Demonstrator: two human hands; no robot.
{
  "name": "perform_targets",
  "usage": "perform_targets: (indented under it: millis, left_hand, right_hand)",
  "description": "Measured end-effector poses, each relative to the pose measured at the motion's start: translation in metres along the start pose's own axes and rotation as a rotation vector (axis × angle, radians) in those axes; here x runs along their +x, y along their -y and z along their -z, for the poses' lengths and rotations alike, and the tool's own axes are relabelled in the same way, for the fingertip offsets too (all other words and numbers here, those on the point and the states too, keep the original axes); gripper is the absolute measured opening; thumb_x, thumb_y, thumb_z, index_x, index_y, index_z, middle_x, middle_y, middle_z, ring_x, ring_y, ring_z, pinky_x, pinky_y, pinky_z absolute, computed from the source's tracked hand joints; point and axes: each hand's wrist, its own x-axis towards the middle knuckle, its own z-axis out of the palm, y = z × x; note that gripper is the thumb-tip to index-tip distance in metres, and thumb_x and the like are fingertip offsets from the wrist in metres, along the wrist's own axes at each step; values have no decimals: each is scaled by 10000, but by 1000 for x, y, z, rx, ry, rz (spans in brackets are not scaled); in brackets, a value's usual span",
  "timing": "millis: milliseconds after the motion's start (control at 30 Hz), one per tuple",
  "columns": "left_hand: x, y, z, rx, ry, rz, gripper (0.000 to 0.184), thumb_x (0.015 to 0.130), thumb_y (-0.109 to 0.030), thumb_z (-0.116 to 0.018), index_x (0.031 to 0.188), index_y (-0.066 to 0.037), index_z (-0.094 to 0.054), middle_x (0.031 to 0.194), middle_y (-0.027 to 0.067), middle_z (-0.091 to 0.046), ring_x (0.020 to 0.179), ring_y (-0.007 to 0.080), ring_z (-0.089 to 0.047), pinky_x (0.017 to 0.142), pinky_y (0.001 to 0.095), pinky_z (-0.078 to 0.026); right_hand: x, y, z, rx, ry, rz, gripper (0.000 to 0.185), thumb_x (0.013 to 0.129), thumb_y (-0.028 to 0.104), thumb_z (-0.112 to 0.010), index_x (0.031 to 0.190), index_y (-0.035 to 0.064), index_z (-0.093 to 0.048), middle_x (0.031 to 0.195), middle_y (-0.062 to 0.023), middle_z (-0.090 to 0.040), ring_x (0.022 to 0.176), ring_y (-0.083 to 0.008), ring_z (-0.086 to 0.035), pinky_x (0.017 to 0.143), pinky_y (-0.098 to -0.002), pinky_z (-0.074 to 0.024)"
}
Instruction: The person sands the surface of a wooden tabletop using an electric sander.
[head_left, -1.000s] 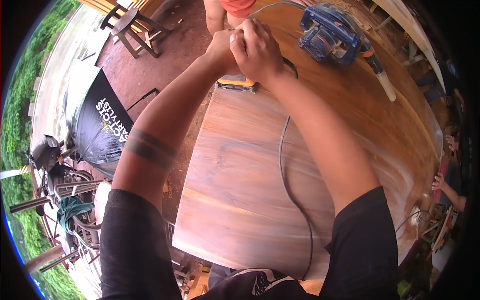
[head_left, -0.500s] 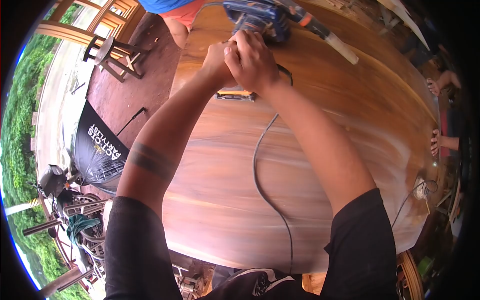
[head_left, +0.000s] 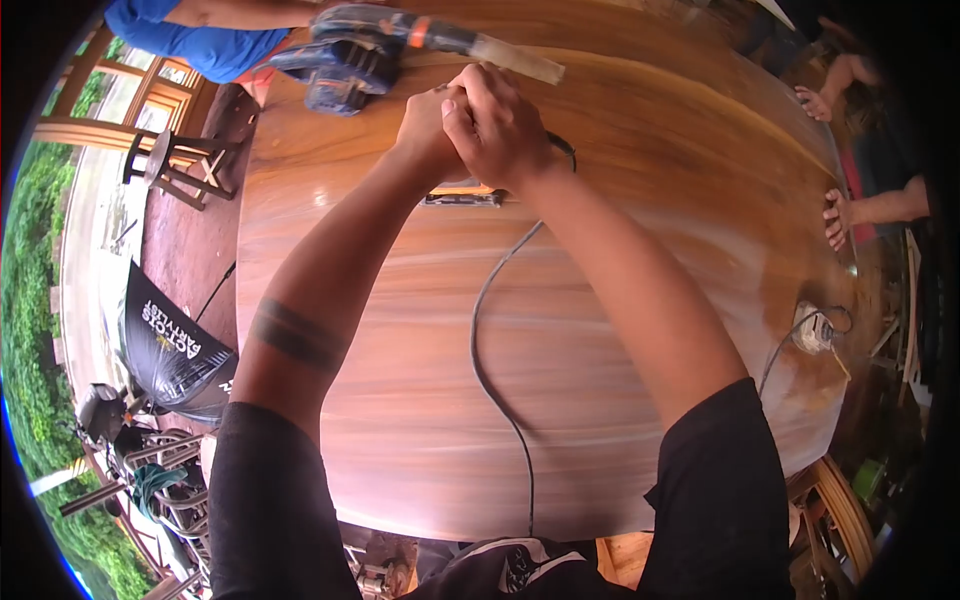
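Note:
Both my hands are closed, stacked together on top of a power sander [head_left: 462, 199]. Only its orange-and-black lower edge and flat base show below my wrists; my fingers hide the rest. My left hand [head_left: 428, 128] wraps it from the left, and my right hand [head_left: 497, 132] overlaps it from the right. The sander rests on a broad, glossy wooden tabletop [head_left: 400, 430] with pale dusty streaks. A dark cord [head_left: 477, 350] trails from near my hands toward my body.
A person in a blue shirt [head_left: 190, 50] has a blue blower [head_left: 350, 60] beyond my hands. Another person's hands [head_left: 838, 218] rest by the right edge. A box with a cord [head_left: 815, 328] lies at right. A stool [head_left: 165, 160] and black umbrella [head_left: 175, 345] are at left.
The blower has moved left, away from directly behind my hands, and more of the blue-shirted person shows. The view has shifted; my hands and the sander are now farther right of the tabletop's left edge.

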Motion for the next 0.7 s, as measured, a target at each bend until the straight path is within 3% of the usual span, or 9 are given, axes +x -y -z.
perform_targets:
  millis: [267,700]
  left_hand:
    - [68,-100,-23,23,53,-45,198,765,-251,-678,907,-113,-686,979,85,-708,942,285,-683,707,402,-549]
    - [151,-237,-51,7,117,-84,241,799,-273,-674,980,-117,-703,1006,65,-719,970,243,-694,731,378,-574]
  right_hand:
    - [-26,-58,101,-65,-43,-19,225,878,249,-566,956,38,-554,971,-144,-625,987,-359,-596,804,-476,-539]
    - [-64,-134,237,-93,-54,-37,201,893,234,-532,926,37,-559,933,-143,-628,957,-356,-599,807,-466,-516]
